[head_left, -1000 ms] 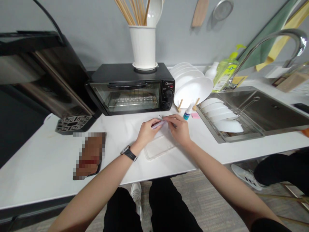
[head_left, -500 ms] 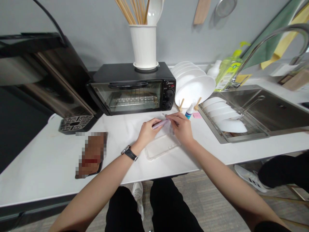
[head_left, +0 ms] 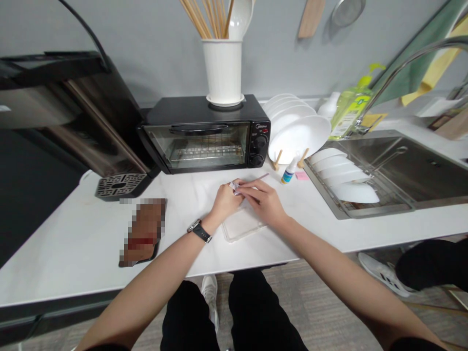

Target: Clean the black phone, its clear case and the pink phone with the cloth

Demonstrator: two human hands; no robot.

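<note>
My left hand (head_left: 225,201) is closed around a slim pinkish object (head_left: 262,177), whose far end sticks out behind the fingers of my right hand. My right hand (head_left: 268,204) is pinched against the left fingers, beside a small whitish wad (head_left: 233,185); what its fingertips hold is too small to make out. Below both hands a clear, shallow rectangular case (head_left: 239,229) lies on the white counter (head_left: 190,195), partly covered by my right hand. A small bottle with a blue label (head_left: 287,175) stands beyond my right hand, near a pink slip (head_left: 302,175).
A black toaster oven (head_left: 208,146) stands behind the hands, with plates (head_left: 300,139) in a wooden rack to its right. At right is a sink (head_left: 431,170) with bowls (head_left: 351,190). A dark phone-like item (head_left: 146,231) lies left, before a black machine (head_left: 109,122).
My right hand has shifted its fingertips left onto the left fingers. My left hand has turned, and the slim object now points away to the right. A whitish wad now shows between the hands.
</note>
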